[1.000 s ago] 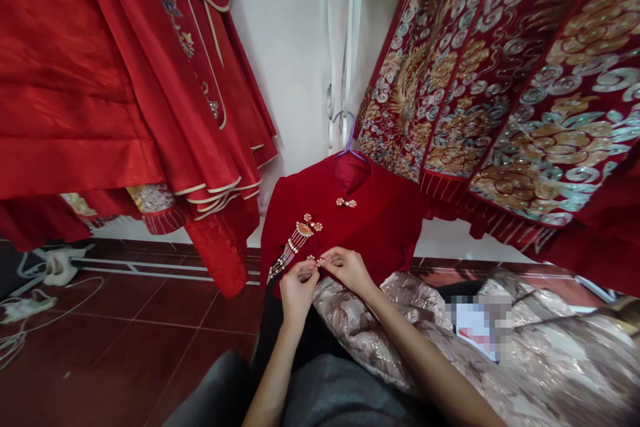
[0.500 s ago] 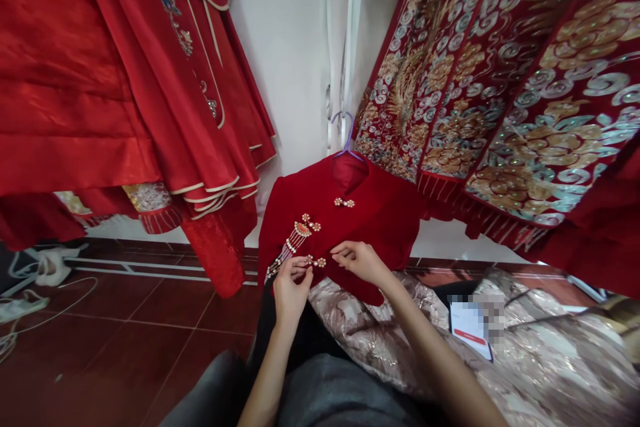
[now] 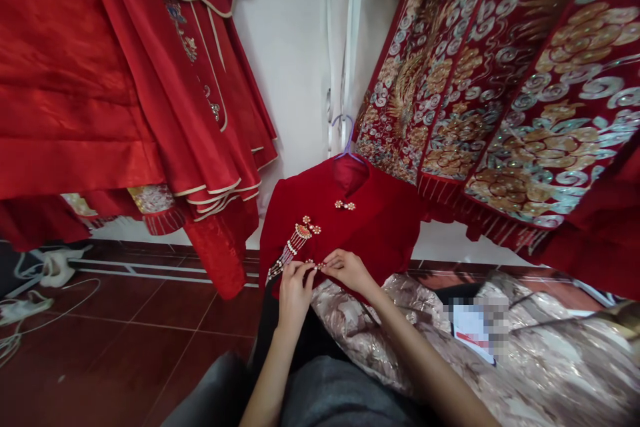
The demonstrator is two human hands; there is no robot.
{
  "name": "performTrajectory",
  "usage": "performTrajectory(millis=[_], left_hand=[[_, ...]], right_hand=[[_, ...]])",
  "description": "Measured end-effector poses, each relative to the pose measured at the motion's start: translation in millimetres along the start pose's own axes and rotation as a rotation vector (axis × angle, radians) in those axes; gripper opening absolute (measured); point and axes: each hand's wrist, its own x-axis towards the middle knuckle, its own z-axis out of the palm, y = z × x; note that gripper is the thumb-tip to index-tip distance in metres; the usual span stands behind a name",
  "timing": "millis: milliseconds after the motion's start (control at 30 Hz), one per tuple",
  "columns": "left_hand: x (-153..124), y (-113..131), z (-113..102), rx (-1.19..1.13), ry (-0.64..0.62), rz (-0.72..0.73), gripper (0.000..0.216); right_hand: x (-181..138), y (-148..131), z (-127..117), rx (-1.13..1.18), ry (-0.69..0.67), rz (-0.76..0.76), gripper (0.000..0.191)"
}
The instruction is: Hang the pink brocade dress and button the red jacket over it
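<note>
A dark red jacket (image 3: 380, 223) hangs on a purple hanger (image 3: 344, 137) in front of me. Pearl knot fastenings run down its front: one near the collar (image 3: 345, 205), one with a beaded tassel (image 3: 295, 240), and a lower one (image 3: 315, 265) between my fingers. My left hand (image 3: 295, 287) and my right hand (image 3: 347, 269) meet at that lowest fastening, fingertips of both pinched on it.
Red satin robes (image 3: 100, 80) hang at the left; heavily embroidered gold-and-silver red garments (image 3: 500, 80) hang at the right. Pale brocade cloth (image 3: 500, 353) lies at the lower right with a white card (image 3: 473, 330) on it. White cables (image 3: 30, 300) lie on the tile floor.
My right hand, which had drawn away to the right half a second ago, has come back to the lowest fastening beside my left hand.
</note>
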Motion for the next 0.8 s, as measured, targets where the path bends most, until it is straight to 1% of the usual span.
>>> performTrajectory(millis=[133, 333, 500, 600, 667, 733, 800], left_hand=[[-1, -2, 0, -0.085, 0.001, -0.003, 0.013], [-1, -2, 2, -0.273, 0.012, -0.109, 0.014], [-3, 1, 2, -0.309, 0.03, -0.158, 0.015], [-3, 4, 0, -0.344, 0.039, -0.18, 0.016], [3, 6, -1, -0.411, 0.028, -0.224, 0.017], [15, 7, -2, -0.516, 0.02, -0.29, 0.021], [34, 9, -1, -0.667, 0.019, -0.355, 0.026]], right_hand=[[2, 5, 2, 0.045, 0.019, -0.009, 0.027], [3, 8, -1, 0.117, -0.051, 0.032, 0.034], [3, 7, 0, 0.14, -0.084, 0.05, 0.035], [2, 2, -3, 0.168, -0.107, 0.058, 0.036], [0, -4, -13, 0.186, -0.175, 0.073, 0.036], [-2, -13, -28, 0.21, -0.32, 0.106, 0.037], [-5, -22, -46, 0.24, -0.479, 0.134, 0.038]])
